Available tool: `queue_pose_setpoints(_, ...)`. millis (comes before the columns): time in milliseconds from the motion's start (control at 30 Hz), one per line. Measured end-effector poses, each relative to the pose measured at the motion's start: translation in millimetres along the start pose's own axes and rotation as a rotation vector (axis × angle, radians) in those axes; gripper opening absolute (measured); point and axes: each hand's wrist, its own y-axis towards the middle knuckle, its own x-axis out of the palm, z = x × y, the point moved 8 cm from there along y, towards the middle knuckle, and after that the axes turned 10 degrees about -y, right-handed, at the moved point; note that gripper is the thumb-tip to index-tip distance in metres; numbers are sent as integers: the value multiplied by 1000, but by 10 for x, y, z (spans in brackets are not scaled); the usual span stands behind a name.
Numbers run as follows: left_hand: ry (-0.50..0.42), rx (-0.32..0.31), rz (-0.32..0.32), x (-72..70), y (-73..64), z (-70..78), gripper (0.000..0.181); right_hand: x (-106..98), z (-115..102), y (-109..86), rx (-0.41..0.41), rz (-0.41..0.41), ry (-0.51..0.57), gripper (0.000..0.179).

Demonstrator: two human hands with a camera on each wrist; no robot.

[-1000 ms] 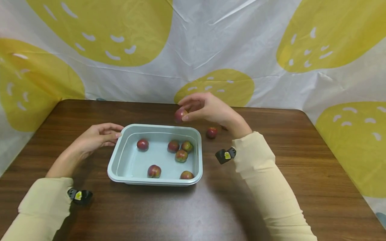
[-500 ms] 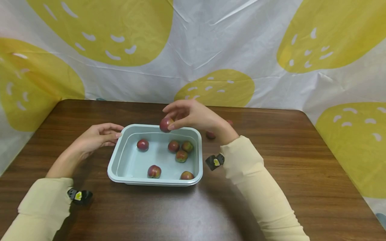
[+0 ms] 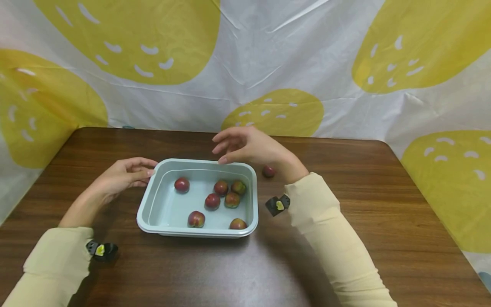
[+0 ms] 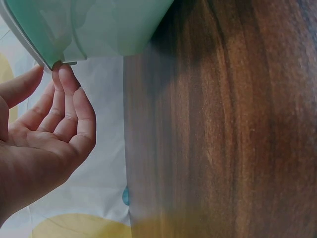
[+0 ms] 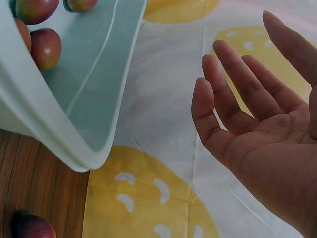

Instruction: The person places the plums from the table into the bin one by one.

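Note:
A pale blue-green plastic basin [image 3: 197, 231] stands on the table with several red and yellow-green plums lying in it, among them one red plum [image 3: 212, 201] near its middle. The left hand [image 3: 124, 175] pinches the basin's left rim between thumb and fingers, seen closer in the left wrist view. Above the back right rim is the right hand [image 3: 253, 147], its fingers loosely bent and apart, with nothing between them. The right wrist view also shows this hand [image 5: 262, 119] holding nothing. On the table, right of the basin, lies another plum [image 3: 269, 171], partly beside the right wrist.
The brown wood-grain table [image 3: 368, 204] extends around the basin. Behind it hangs a white cloth [image 3: 264, 55] with large yellow fruit shapes. Each sleeve cuff has a small black device, such as the one [image 3: 278, 205] on the right.
The right hand carried a plum leftward over the basin and let it go; that plum now lies inside. The hand has since drawn slightly right. The left hand has stayed at the rim.

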Motion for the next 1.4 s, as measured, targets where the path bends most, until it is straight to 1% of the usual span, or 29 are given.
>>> queue_pose_setpoints(133,1,-4,0,0,-2,-5,47,-51,24,-31,4,8,29,42)
queue_pose_setpoints(300,2,-8,0,-3,-4,-11,48,-152,113,-104,44,33,-4,44)
queue_pose_setpoints(433,1,-3,-1,-3,-3,-11,48,-248,208,-168,74,56,-9,45)
queue_pose_setpoints(667,-2,0,-3,-2,-9,-5,48,-437,345,-303,90,101,2,44)
queue_pose_setpoints(767,-7,3,-5,-1,-10,-5,48,-521,421,-368,93,116,-25,42)
queue_pose_setpoints(833,-11,5,-6,0,-12,-2,48,-575,489,-412,107,128,-48,41)
queue_pose_setpoints(933,-9,0,-1,-5,-12,-3,48,-638,594,-484,133,141,-53,41)
queue_pose_setpoints(1400,-6,0,-1,2,-12,-4,48,-881,1124,-781,261,213,55,42)
